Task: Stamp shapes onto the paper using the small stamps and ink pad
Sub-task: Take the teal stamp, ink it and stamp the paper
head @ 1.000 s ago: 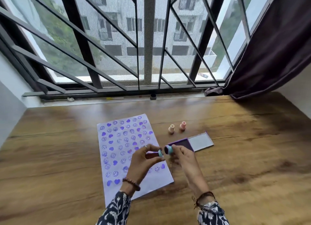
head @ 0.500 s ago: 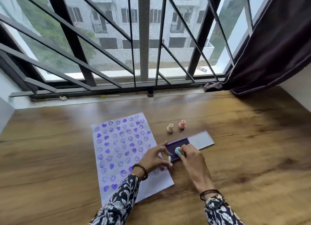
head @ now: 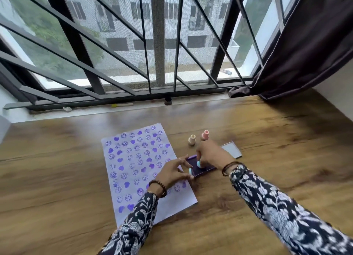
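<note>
Table (head: 267, 140): wood-grain top, brown, low sheen. Paper (head: 133, 178): matt white sheet, purple ink prints. Ink pad (head: 204, 171): dark purple, matt inked face; lid (head: 232, 149): smooth grey, slightly glossy. Small stamps (head: 192, 139): smooth plastic look, cream and pink. Curtain (head: 305, 44): dark cloth, soft folds. Window grille (head: 76, 37): black painted metal. Sleeves (head: 286, 212): printed fabric, dark with white floral pattern.
</note>
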